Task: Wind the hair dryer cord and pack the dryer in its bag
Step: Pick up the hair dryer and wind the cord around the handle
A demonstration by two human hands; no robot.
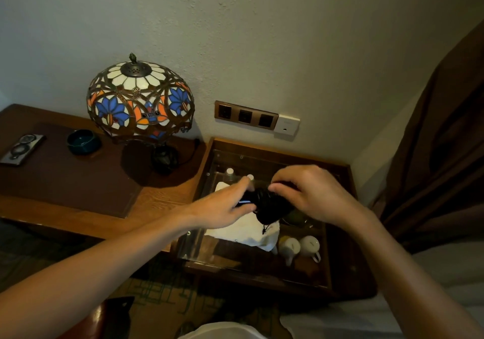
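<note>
black and coiled, the hair dryer cord is sitting between both hands over the white bag, the left hand gripping the dryer whose long axis is running left-right, the right hand pinching the coils.

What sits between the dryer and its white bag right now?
Nothing visible. Both hands, left hand and right hand, hold the black hair dryer directly above the white bag lying on the glass-topped table.

Pale wall; wooden desk, stained-glass lamp; brown curtain, dim light
</note>
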